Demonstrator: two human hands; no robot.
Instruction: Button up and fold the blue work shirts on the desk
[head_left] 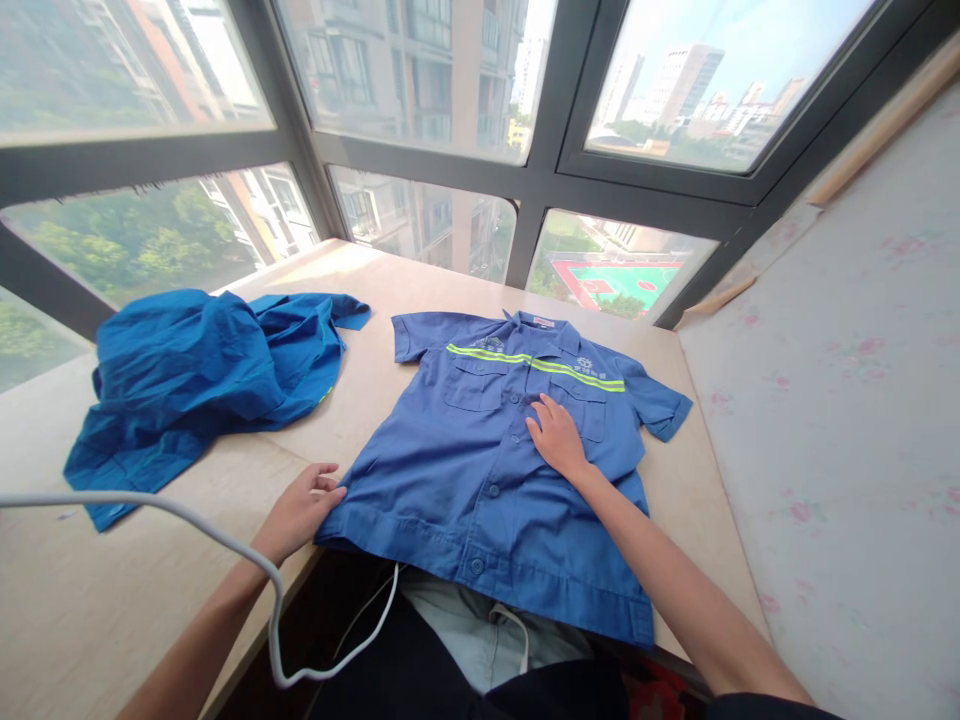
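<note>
We seem to be in an upper-floor home: a flower-patterned wall (840, 420) beside us, apartment blocks (420, 75) outside large windows (551, 130), a sports court (634, 280) below.

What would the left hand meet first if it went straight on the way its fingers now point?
The left hand would meet the spread-out shirt first, at its lower left corner. The fingertips seem to be at its edge, though whether they touch it is hard to judge.

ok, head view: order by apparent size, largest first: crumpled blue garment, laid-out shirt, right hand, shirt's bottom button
1. Laid-out shirt
2. Crumpled blue garment
3. Right hand
4. Shirt's bottom button
</note>
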